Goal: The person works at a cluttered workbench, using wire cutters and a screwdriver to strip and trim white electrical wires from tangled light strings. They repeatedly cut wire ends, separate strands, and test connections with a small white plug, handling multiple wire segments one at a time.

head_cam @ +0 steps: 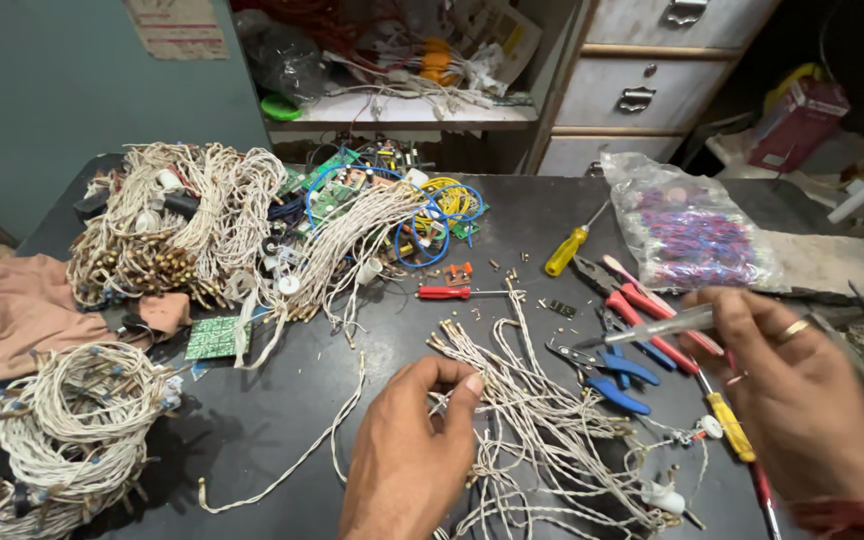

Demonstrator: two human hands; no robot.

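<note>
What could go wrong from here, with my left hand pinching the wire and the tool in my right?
1. The loose white wires around the left hand are tangled; pulling one may drag the rest.
2. The right hand holds a thin metal tool over the blue pliers and red pliers; it may snag there.
3. Small brass bits on the table could scatter.

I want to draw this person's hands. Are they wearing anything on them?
Both hands are bare, with no gloves and no sleeves showing. The right hand has a gold-coloured ring on one finger and a red thread band around the wrist. The left hand wears nothing.
</note>
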